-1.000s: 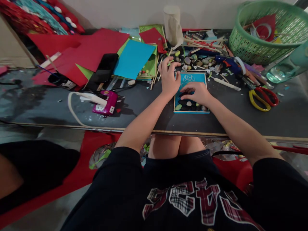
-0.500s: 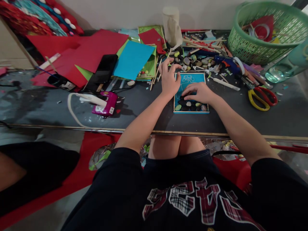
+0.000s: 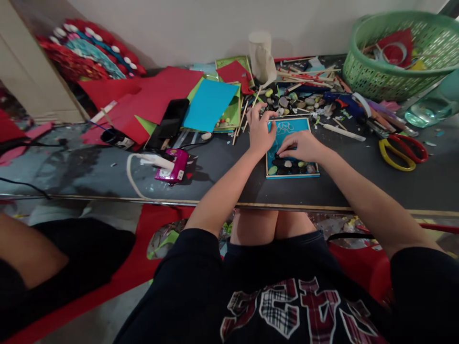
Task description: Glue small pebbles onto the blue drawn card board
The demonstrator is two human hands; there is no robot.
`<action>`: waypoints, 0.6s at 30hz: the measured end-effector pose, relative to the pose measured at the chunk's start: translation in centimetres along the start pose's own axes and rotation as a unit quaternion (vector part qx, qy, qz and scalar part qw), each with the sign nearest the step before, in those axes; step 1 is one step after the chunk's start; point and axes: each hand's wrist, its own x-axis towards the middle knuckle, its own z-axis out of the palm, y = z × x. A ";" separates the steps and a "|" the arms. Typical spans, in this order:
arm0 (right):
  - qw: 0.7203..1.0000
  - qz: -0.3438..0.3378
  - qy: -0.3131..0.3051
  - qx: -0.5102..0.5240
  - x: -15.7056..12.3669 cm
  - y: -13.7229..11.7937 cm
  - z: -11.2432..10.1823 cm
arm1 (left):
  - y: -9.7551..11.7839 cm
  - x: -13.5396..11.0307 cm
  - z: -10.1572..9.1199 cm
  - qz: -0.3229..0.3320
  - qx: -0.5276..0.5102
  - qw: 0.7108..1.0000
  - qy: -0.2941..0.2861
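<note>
Both hands curled over blue board (image 3: 291,130), grips hidden; pebbles (image 3: 291,166) seemingly beneath

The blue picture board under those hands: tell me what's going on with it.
A seated person works at a cluttered dark table. Their right hand rests fingers-down on the blue board, just above a row of pebbles along its near edge. Their left hand sits at the board's left edge, fingers reaching toward the loose stones beyond it. Scissors lie to the right.
</note>
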 end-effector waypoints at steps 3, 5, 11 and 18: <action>0.998 0.022 -0.027 -0.060 1.2 -0.4 -0.3 | -0.7 0.0 0.7 -0.004 -0.008 1.000 -0.015; 0.994 0.028 -0.050 -0.096 2.3 -0.5 -0.2 | -1.3 0.0 1.2 0.010 -0.003 1.000 -0.019; 0.986 -0.014 -0.064 -0.151 4.1 -0.3 0.4 | -2.0 0.3 1.3 0.008 0.007 1.000 -0.004; 0.979 0.031 0.114 -0.164 5.3 -1.8 0.0 | -4.2 1.2 0.5 -0.057 -0.052 0.988 0.132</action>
